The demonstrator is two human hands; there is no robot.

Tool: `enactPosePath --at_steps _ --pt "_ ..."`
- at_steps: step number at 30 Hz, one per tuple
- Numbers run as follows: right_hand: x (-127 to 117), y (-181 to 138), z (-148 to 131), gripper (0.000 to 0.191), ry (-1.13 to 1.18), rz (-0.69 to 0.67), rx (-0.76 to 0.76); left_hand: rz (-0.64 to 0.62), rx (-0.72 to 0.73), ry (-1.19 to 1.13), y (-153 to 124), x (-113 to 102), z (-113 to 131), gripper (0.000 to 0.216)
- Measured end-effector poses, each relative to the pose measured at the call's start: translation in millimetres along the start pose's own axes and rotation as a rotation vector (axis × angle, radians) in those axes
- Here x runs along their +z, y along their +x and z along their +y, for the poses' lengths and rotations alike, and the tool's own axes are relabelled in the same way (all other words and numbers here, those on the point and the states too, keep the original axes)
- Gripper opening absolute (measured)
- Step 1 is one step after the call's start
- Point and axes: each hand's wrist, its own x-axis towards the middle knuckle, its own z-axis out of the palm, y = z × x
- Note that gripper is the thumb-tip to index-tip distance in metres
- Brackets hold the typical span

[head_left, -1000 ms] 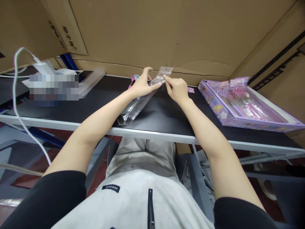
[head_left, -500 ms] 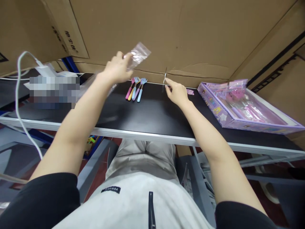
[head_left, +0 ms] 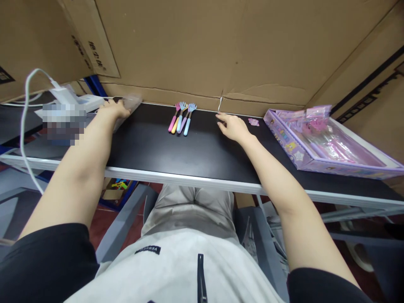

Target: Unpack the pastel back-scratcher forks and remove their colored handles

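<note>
Black table (head_left: pixel 189 147), left fingers (head_left: pixel 121 110) curled on clear bag (head_left: pixel 131 101)

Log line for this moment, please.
left hand: on clear bag, far left | right hand: on table, near thin strip | four small forks: between hands, untouched

i find the middle of the black tabletop (head_left: pixel 195 151) open. four pastel-handled small forks (head_left: pixel 181 119) lie at twelve o'clock, the brown cardboard wall (head_left: pixel 189 50) shuts behind them, a flat purple toy box (head_left: pixel 318 143) blocks three o'clock.
</note>
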Motion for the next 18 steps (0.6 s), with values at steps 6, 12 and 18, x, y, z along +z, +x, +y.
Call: enactPosePath --at_steps 6,12,18 --pt "-2.3 -1.3 -2.1 0.049 -0.001 -0.030 0.005 -0.037 -0.013 0.178 -0.3 2.2 5.2 0.147" --pt "-2.4 -1.8 -0.7 0.050 -0.018 -0.051 0.011 -0.100 -0.090 0.224 -8.1 -2.0 26.2 0.175" --pt "-4.1 -2.7 -0.9 0.051 -0.014 -0.054 0.016 -0.070 -0.060 0.128 -5.8 5.0 28.0 0.171"
